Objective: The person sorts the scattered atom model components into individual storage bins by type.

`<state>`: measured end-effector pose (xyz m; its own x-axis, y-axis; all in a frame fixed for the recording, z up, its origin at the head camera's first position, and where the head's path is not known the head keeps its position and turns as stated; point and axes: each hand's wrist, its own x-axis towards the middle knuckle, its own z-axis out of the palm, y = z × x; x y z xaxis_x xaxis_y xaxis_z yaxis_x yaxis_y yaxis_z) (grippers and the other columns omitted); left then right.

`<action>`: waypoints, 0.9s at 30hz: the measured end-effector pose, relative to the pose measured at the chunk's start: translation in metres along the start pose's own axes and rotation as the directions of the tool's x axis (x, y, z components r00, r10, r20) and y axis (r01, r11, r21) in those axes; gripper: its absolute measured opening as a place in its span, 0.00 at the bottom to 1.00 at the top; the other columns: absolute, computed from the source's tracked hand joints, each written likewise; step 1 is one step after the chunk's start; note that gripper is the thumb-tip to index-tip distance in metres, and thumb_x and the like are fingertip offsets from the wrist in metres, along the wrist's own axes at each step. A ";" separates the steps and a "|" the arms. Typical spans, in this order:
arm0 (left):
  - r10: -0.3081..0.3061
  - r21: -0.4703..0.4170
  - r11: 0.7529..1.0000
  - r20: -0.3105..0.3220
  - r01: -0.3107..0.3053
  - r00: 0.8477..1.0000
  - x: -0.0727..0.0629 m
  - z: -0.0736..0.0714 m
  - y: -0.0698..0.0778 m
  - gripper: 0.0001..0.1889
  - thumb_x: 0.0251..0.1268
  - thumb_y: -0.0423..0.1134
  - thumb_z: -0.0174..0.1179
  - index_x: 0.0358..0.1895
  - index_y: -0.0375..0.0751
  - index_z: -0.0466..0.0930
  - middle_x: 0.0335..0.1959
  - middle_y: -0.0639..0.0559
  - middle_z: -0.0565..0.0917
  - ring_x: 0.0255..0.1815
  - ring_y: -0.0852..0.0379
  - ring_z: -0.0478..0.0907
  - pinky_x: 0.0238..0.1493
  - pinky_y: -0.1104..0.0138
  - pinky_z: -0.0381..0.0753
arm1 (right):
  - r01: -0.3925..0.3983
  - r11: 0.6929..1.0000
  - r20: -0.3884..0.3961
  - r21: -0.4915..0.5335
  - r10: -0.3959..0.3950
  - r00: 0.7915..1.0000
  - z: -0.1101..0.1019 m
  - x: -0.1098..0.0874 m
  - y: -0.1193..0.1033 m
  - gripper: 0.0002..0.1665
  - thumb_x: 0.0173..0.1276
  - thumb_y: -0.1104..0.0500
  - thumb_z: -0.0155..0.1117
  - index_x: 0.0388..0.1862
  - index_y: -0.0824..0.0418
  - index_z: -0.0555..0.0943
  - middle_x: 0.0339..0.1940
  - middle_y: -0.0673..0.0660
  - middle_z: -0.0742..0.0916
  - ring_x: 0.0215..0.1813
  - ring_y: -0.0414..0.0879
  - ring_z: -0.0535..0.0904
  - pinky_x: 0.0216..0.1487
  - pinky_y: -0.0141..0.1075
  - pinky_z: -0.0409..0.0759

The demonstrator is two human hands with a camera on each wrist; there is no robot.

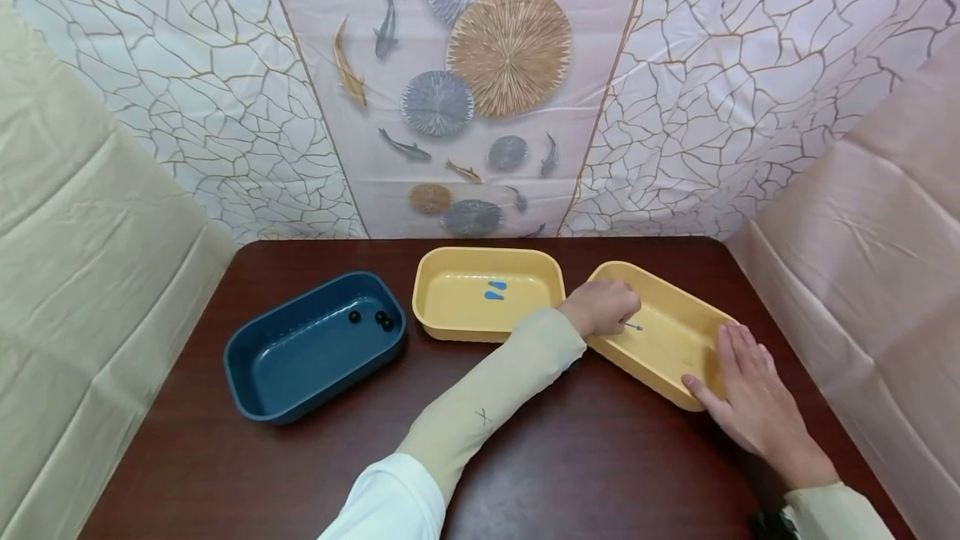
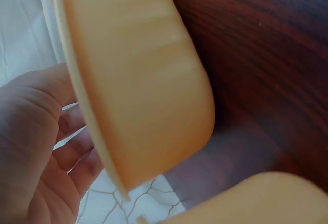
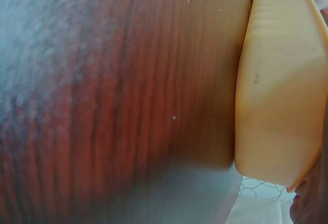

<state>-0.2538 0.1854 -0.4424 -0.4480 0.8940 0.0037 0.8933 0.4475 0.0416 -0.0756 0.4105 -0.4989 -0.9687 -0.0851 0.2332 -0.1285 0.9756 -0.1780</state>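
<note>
In the head view, my left hand (image 1: 602,307) reaches over the near-left rim of the right yellow tray (image 1: 675,298), fingers curled. From its fingertips sticks out a small thin blue piece (image 1: 634,326), which it appears to pinch; the exact contact is hidden. The left wrist view shows the same hand (image 2: 36,137) beside the tray wall (image 2: 138,80), fingertips behind the rim. My right hand (image 1: 757,398) rests with straight fingers on that tray's right end, thumb over the near corner. Only a sliver of this hand (image 3: 309,198) shows in the right wrist view.
A middle yellow tray (image 1: 487,335) holds two blue teardrop-shaped pieces (image 1: 495,295). To the left stands a dark blue tray (image 1: 300,373) with several small black balls (image 1: 355,317) inside. All trays stand on a dark wooden table (image 1: 585,457) with cloth-covered walls around it.
</note>
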 end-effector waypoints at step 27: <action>-0.001 0.057 0.998 -0.063 0.005 0.998 -0.079 -0.052 -0.011 0.04 0.74 0.38 0.61 0.40 0.48 0.85 0.43 0.54 0.83 0.39 0.58 0.80 0.37 0.70 0.79 | 0.003 1.000 0.031 -0.004 -0.002 1.000 -0.004 0.001 -0.002 0.57 0.81 0.39 0.54 0.85 0.76 0.44 0.85 0.79 0.54 0.90 0.68 0.36 0.88 0.48 0.21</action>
<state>-0.2301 0.1088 -0.3914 -0.4503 0.8904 0.0670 0.8918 0.4522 -0.0157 -0.0757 0.4095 -0.4947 -0.9744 -0.0937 0.2042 -0.1302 0.9762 -0.1736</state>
